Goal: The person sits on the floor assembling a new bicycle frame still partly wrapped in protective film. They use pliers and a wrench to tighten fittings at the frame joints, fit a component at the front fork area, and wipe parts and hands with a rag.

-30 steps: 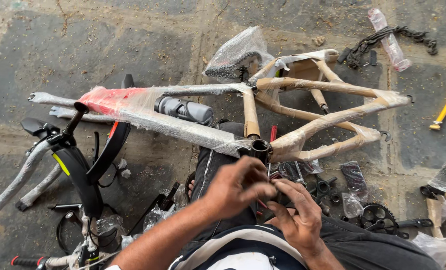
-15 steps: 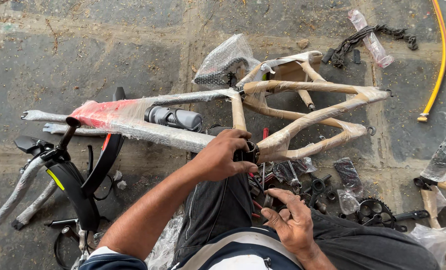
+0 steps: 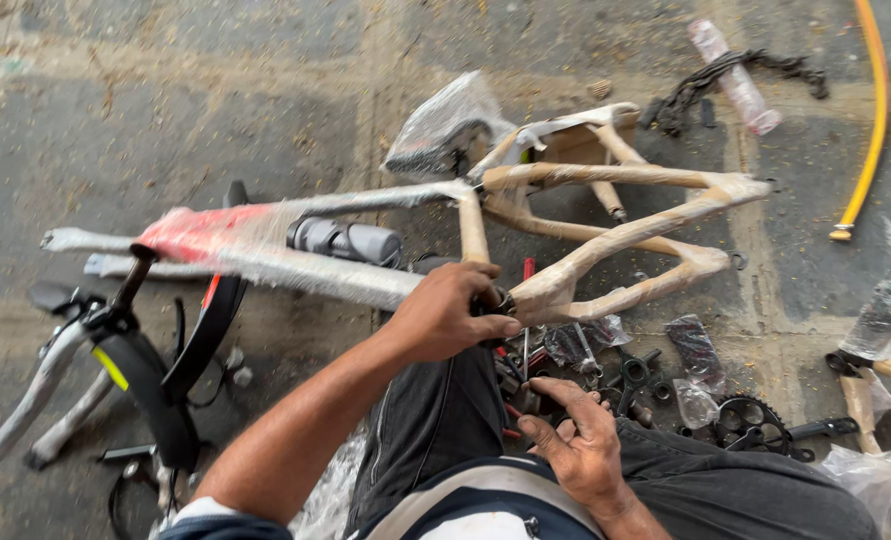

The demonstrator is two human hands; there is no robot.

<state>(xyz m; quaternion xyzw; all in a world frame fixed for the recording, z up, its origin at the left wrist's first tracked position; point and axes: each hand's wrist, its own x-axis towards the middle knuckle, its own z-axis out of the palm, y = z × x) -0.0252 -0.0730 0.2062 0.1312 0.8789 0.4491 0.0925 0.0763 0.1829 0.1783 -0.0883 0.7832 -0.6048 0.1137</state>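
Observation:
A bicycle frame [image 3: 615,176] wrapped in clear and tan plastic lies on the stone floor in front of my knees. My left hand [image 3: 445,316] is closed around the frame's bottom bracket shell [image 3: 503,300], where the tubes meet. My right hand [image 3: 580,445] rests lower on my dark trouser leg, fingers apart and bent, fingertips at a heap of small dark parts and red-handled tools [image 3: 525,385]. Nothing shows in its grip.
A crank with chainring [image 3: 755,425] and bagged small parts [image 3: 693,350] lie right of my legs. Farther off are a chain [image 3: 735,72], a yellow tube [image 3: 870,120] and a wrapped saddle [image 3: 440,130]. A fork and a black mudguard [image 3: 145,385] lie at the left.
My left hand has moved forward from my lap and closed on the bottom bracket. My right hand dropped away from it and now rests on my leg, by the small parts.

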